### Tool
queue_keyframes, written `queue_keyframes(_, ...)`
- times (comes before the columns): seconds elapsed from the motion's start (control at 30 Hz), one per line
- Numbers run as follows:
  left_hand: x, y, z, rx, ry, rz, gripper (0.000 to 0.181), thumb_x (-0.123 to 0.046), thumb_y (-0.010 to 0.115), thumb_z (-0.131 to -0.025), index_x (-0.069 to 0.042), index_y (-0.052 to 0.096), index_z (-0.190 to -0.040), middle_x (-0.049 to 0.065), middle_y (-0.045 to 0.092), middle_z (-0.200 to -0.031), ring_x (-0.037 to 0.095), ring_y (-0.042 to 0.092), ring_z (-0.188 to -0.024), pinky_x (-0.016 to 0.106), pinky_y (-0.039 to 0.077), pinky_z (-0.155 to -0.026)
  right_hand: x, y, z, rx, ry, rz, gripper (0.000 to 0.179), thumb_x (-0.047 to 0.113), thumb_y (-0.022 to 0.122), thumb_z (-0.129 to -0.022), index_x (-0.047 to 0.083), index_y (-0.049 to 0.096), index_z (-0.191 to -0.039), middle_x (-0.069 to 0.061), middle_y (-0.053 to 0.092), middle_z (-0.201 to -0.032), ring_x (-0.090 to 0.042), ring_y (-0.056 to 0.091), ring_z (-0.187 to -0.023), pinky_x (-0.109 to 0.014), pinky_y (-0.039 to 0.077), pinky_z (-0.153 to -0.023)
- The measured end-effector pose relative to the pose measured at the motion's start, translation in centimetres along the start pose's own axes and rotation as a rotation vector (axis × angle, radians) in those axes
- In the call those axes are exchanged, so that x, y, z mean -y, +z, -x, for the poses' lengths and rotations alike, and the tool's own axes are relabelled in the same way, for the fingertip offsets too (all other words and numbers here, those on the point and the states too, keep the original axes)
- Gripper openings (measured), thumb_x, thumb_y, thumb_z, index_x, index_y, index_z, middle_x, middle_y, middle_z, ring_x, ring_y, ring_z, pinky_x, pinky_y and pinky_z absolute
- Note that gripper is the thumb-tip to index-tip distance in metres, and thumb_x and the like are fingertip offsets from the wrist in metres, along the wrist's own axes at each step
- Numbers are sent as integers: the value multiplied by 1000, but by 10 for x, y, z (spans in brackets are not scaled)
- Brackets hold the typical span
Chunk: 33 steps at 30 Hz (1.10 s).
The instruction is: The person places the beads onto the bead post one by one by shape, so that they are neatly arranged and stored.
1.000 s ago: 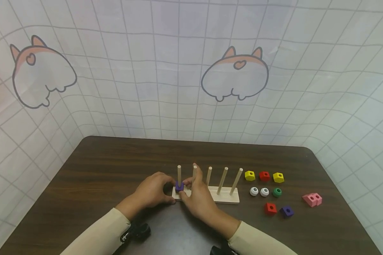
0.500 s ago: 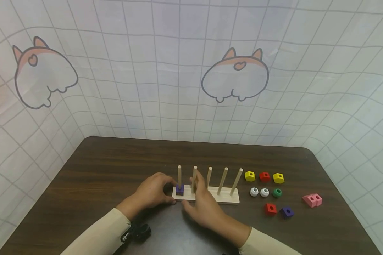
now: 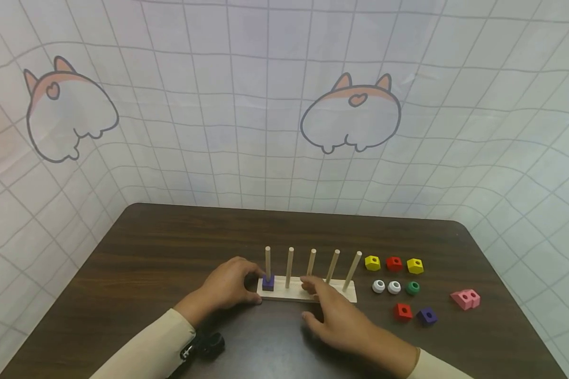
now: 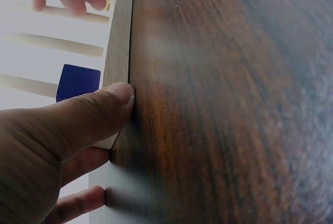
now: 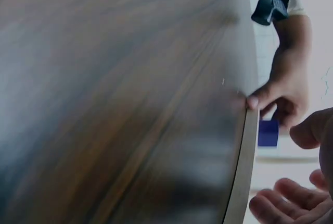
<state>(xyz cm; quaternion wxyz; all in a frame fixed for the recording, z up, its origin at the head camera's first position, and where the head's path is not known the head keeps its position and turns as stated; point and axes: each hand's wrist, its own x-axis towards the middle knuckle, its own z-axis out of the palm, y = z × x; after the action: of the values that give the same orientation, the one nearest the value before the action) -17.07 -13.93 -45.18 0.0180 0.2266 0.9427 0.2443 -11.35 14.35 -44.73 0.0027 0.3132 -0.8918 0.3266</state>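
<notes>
Dark wooden table [image 3: 170, 247], peg board [image 3: 284, 293] near its front edge, purple block [image 3: 267, 282] seated on the leftmost peg [image 3: 267, 259].

Your left hand [image 3: 229, 287] gripped the left end of the peg board, thumb [image 4: 99, 112] curled against its front edge and fingers round the far side; it had not moved from there; your right hand [image 3: 334, 313], which a second ago was at the purple block on that peg, had let go and drawn back toward the right, and now hovered relaxed and empty, fingertips over the board near the third peg; I judge that block placed; the other four pegs stood bare; toward the table's right edge lay the loose pieces: yellow block [image 3: 372, 262], red block [image 3: 394, 263], green ring [image 3: 412, 287], pink block [image 3: 465, 298].
</notes>
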Motion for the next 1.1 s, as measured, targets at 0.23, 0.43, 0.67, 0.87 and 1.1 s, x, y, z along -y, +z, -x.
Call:
queue_keyframes(0.23,1,0,1,3,7,1,45,-31,96,-68,-23,78,-108,-1,72,-112,26,62,-114,46,49,-97,-17,-19,19,16,-26,112,60,16,77,-91,7,47,-143,-6,62,-132,-19,64,-114,-42,53,-95)
queue_keyframes(0.43,0,-1,1,4,6,-17,45,-31,96,-68,-23,77,-108,-2,72,-112,25,62,-113,45,50,-96,-29,-37,35,14,34,190,51,21,78,-91,12,56,-137,-1,62,-132,-19,61,-120,-43,53,-94)
queue_keyframes(0.67,-1,-2,1,3,9,-19,45,-29,96,-67,-21,77,-107,-1,72,-111,25,63,-112,45,50,-95,-50,-58,52,-51,56,280,49,18,82,-88,10,61,-131,-2,65,-129,-23,63,-118,-46,53,-94)
queue_keyframes(0.87,0,-1,0,4,10,-29,45,-30,96,-67,-22,77,-107,-1,72,-110,25,63,-112,45,50,-96,-71,-76,67,-143,-11,353,49,16,87,-80,11,65,-123,2,67,-120,-16,63,-103,-39,54,-86)
queue_keyframes(1.1,0,-1,0,10,10,-29,45,-32,96,-68,-23,77,-108,-3,73,-111,24,62,-113,44,50,-97,-91,-94,82,-186,-52,423,49,17,93,-71,14,70,-114,5,69,-111,-19,66,-103,-42,52,-87)
